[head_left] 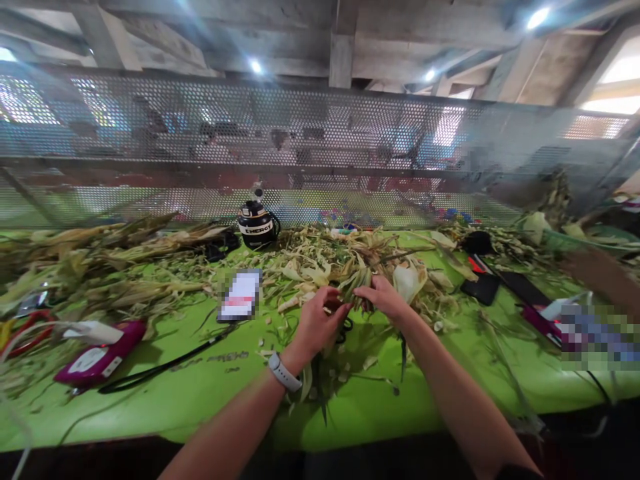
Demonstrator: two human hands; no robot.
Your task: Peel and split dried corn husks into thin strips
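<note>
Both hands meet over the middle of a green table. My right hand is closed round a bunch of dry corn husks, with the thumb towards the left. My left hand is curled beside it, its thumb and fingertips pinched at the lower end of the same bunch. Below the fingers show black loops that look like scissor handles, partly hidden. Loose husk scraps pile up behind the hands, and a pale wide husk stands just right of them.
A black jug marked ENERGY stands behind the scraps. A blurred phone lies left of my hands. Further left are a purple power strip and orange-handled scissors. A perforated metal screen runs along the back. Another person's arm shows at right.
</note>
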